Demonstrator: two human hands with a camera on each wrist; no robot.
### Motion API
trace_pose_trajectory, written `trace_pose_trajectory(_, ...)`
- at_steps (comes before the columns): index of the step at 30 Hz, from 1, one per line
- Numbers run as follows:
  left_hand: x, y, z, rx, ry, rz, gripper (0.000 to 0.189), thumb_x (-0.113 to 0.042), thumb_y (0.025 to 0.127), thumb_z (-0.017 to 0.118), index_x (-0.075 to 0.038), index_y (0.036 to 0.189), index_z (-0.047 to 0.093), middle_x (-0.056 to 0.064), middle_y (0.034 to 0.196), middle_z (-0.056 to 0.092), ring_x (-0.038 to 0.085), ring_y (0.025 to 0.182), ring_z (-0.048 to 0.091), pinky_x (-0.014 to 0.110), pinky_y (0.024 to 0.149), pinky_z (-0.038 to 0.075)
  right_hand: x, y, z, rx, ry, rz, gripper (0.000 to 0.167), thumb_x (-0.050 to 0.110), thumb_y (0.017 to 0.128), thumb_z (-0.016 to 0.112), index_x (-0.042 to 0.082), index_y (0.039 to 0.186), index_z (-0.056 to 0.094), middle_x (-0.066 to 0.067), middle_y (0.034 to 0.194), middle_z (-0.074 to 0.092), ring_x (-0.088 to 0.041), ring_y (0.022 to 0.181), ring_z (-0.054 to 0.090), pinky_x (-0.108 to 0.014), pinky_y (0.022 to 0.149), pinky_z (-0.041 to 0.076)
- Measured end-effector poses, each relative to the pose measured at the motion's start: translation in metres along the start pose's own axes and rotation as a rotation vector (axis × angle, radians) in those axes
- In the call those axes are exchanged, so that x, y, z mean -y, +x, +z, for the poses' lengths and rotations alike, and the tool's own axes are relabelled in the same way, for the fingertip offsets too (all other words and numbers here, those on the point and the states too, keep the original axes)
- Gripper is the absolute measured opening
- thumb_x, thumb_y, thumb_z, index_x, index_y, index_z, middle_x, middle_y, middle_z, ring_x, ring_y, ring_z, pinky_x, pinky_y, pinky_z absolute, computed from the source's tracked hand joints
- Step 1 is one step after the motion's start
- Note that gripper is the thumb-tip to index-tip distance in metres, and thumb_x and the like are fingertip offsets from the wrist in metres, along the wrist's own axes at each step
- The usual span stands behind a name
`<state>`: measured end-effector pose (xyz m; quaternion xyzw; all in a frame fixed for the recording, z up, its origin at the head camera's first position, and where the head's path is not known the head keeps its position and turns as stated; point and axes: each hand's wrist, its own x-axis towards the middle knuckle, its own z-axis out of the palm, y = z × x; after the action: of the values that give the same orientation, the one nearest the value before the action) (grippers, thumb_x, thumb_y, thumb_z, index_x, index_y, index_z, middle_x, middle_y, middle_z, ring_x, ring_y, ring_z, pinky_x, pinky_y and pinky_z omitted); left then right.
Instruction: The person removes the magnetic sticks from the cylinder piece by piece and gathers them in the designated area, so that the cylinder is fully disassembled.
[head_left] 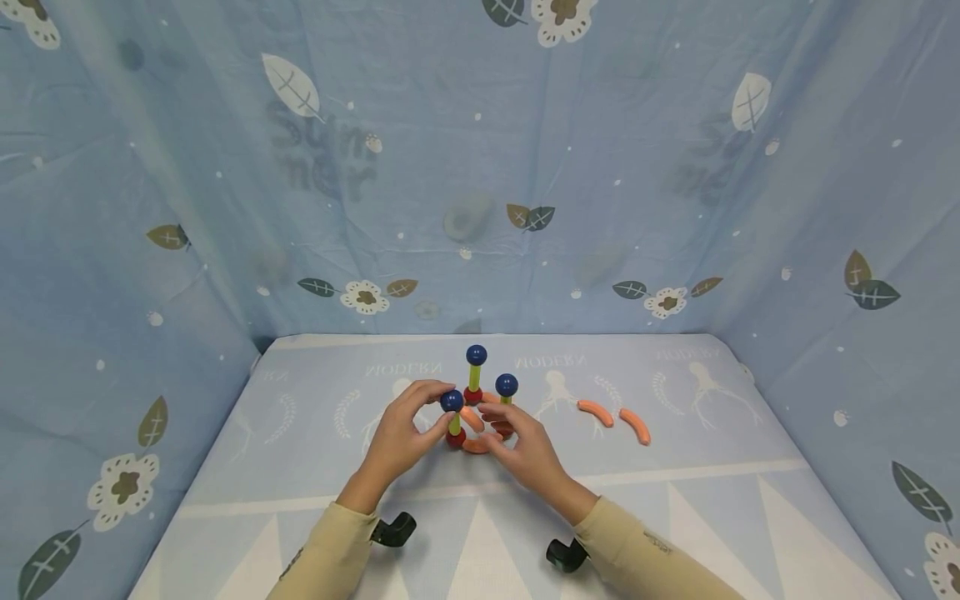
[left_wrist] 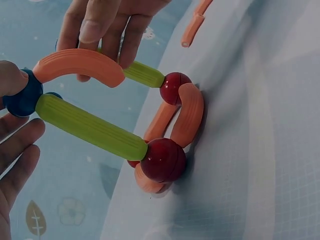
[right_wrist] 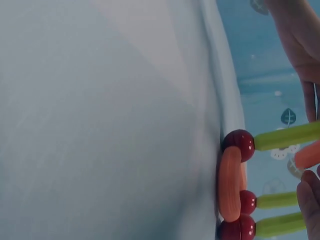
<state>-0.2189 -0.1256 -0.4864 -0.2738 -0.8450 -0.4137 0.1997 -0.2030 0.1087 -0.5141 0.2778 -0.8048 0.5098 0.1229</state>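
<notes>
My left hand (head_left: 397, 433) grips a blue ball (head_left: 452, 401) between thumb and fingers. That ball tops a yellow-green rod (left_wrist: 92, 126) standing on a red ball (left_wrist: 163, 160). From the blue ball a curved orange rod (left_wrist: 80, 66) reaches out toward my right hand (head_left: 528, 446). The right fingers are loosely bent around the rod's far end, overlapping it in the left wrist view. Two more yellow-green posts with blue balls, a back one (head_left: 476, 356) and a right one (head_left: 507, 385), stand upright. Curved orange rods (right_wrist: 230, 184) link the red balls at the base.
Two loose curved orange rods, a nearer-left one (head_left: 596, 412) and a right one (head_left: 636, 426), lie on the cloth-covered table (head_left: 697, 467) to the right. A blue patterned curtain (head_left: 480, 167) hangs behind and along both sides. Dark wrist-camera mounts (head_left: 395, 530) sit below the sleeves.
</notes>
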Motion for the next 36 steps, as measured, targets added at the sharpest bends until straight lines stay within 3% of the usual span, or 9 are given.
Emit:
trace_pose_trajectory(8,0.000,0.000,0.002,-0.023,-0.023,0.023,0.042,-0.013,0.089,0.080,-0.017,0.129,0.067,-0.004,0.124,0.066,0.014,0.108,0.065,0.035,0.093,0.056,0.007,0.007,0.010,-0.010,-0.033,0.002,0.045,0.006,0.092,0.076,0.015,0.134,0.063,-0.001,0.116,0.072,-0.014,0.099,0.068,-0.046,0.073,0.059)
trace_pose_trajectory(19,-0.001,0.000,0.002,-0.036,-0.036,0.025,0.042,-0.012,0.089,0.080,-0.016,0.128,0.068,-0.003,0.123,0.066,0.013,0.105,0.066,0.034,0.091,0.056,0.011,0.008,0.010,-0.022,-0.042,-0.009,0.044,0.005,0.092,0.075,0.012,0.135,0.065,-0.002,0.111,0.073,-0.016,0.096,0.071,-0.039,0.074,0.061)
trace_pose_trajectory(27,-0.001,-0.001,0.003,-0.037,-0.039,0.037,0.042,-0.011,0.089,0.080,-0.016,0.128,0.068,-0.003,0.123,0.066,0.014,0.105,0.066,0.034,0.091,0.056,0.015,0.009,0.008,0.016,0.005,0.000,0.044,0.005,0.095,0.071,0.011,0.137,0.063,-0.007,0.115,0.071,-0.020,0.099,0.071,-0.025,0.077,0.059)
trace_pose_trajectory(36,-0.002,-0.002,0.003,-0.034,-0.034,0.039,0.041,-0.010,0.088,0.080,-0.013,0.128,0.068,-0.003,0.123,0.066,0.013,0.105,0.066,0.034,0.091,0.056,0.015,0.009,0.006,0.041,0.033,0.001,0.044,0.006,0.097,0.068,0.012,0.140,0.061,-0.007,0.117,0.068,-0.018,0.099,0.069,-0.025,0.077,0.060)
